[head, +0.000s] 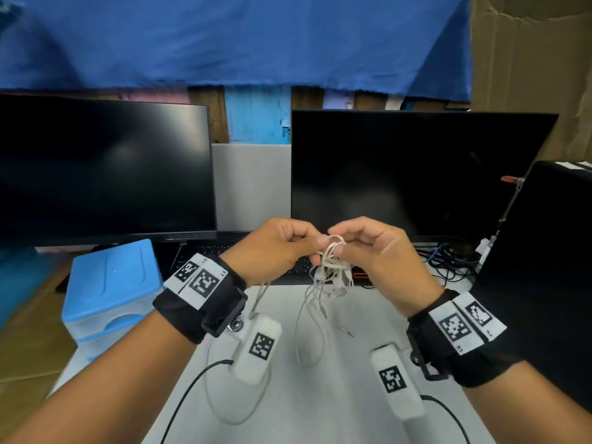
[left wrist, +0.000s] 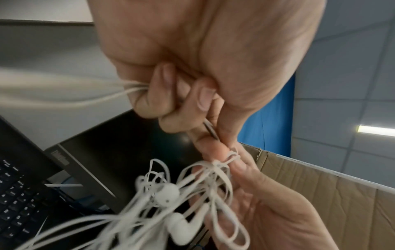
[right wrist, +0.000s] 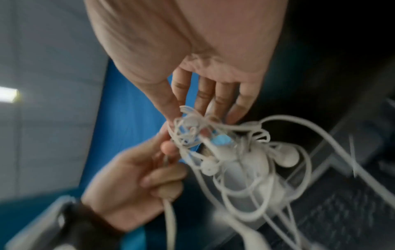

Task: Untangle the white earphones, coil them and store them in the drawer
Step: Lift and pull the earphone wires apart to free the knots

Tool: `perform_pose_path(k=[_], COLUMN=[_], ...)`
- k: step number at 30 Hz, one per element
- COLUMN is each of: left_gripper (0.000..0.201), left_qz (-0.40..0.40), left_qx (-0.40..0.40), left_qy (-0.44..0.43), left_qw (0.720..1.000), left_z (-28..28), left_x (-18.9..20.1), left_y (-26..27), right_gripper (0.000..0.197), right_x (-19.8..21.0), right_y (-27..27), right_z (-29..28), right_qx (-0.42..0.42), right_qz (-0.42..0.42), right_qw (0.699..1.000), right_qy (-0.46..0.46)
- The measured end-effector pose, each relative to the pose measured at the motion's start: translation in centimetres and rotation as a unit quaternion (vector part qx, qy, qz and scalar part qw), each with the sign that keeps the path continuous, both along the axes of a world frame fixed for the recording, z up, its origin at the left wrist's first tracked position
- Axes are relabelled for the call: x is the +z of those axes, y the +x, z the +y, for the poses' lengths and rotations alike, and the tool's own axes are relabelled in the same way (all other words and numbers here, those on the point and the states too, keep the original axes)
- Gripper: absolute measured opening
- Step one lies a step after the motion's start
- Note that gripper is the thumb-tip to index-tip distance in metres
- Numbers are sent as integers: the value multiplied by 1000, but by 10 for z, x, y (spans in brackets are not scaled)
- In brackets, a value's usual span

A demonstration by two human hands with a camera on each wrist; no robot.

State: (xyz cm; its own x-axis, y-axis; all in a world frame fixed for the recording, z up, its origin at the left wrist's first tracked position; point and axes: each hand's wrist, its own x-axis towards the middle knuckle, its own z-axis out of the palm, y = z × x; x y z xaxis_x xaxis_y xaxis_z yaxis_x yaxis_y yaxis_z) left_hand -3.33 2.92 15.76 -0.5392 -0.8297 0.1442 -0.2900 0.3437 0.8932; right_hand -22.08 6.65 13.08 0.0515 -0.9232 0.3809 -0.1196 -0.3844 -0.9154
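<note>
The white earphones point(head: 331, 267) are a tangled bundle held in the air between both hands, above the white table point(head: 320, 395). Loose cable loops and the plug end hang down toward the table. My left hand point(head: 315, 243) has its fingers curled round cable strands point(left wrist: 132, 88) and pinches a thin metal end. My right hand point(head: 336, 243) pinches the knot at the top of the bundle point(right wrist: 192, 120) between thumb and fingertips. Two earbuds point(left wrist: 167, 194) dangle in the tangle. A blue and white plastic drawer unit point(head: 109, 293) stands at the left of the table, its drawer shut.
Two dark monitors point(head: 102, 168) point(head: 410, 174) stand behind the hands, with a black keyboard point(head: 205, 251) under them. A cardboard box point(head: 528, 75) rises at the back right. A black panel point(head: 544, 267) and blue cables point(head: 445, 257) sit at the right.
</note>
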Motion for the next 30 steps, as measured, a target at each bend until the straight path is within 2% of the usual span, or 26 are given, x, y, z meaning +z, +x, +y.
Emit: perform_pose_path(k=[3,6,8,9,11,13,15,16,17,19,21,22,25,27,30], left_gripper=[34,31,29,30,30,28,27,26,26,27,27,27,24,17,14], left_qz=[-4,2,15,23,45,66,77,85,95,108,91,78,52,51,73], left_qx=[5,23,50,70,114,147,167,177,187,201,198,194,150,111,85], left_qy=[7,39,56,63,78,81,65,54,46,29,17,13,17,13,-25], left_qw=[1000,999,997,995,989,984,981,979,977,973,976,978,987,992,993], left_z=[-3,-8,-11,-14,-21,-25,-27,-27,-28,-31,-29,-27,-15,-11,-8], left_x=[0,-3,-5,-6,-10,-14,-15,-15,-14,-12,-14,-16,-24,-27,-30], left_y=[-2,-2,-1,0,3,3,5,7,10,18,19,16,2,-4,-6], right_gripper=[23,13,11,11,11,12,10,6,5,13,16,15,27,40,40], right_x=[-2,-3,-3,-1,5,12,16,17,18,13,9,7,7,7,5], right_y=[0,-5,-7,-6,-5,-4,-6,-9,-14,-24,-26,-25,-18,-12,-5], right_z=[1,1,4,6,12,18,20,20,21,19,19,17,13,12,9], right_qx=[-46,-100,-108,-101,-46,20,57,67,69,33,-50,-92,-166,-176,-170], right_qz=[141,193,201,175,51,-71,-117,-109,-78,71,228,244,149,110,73], right_qw=[983,960,956,966,992,996,991,992,995,997,972,965,974,978,982], right_qy=[-107,-178,-183,-164,-102,-45,-12,0,8,-1,-30,-41,-41,-9,46])
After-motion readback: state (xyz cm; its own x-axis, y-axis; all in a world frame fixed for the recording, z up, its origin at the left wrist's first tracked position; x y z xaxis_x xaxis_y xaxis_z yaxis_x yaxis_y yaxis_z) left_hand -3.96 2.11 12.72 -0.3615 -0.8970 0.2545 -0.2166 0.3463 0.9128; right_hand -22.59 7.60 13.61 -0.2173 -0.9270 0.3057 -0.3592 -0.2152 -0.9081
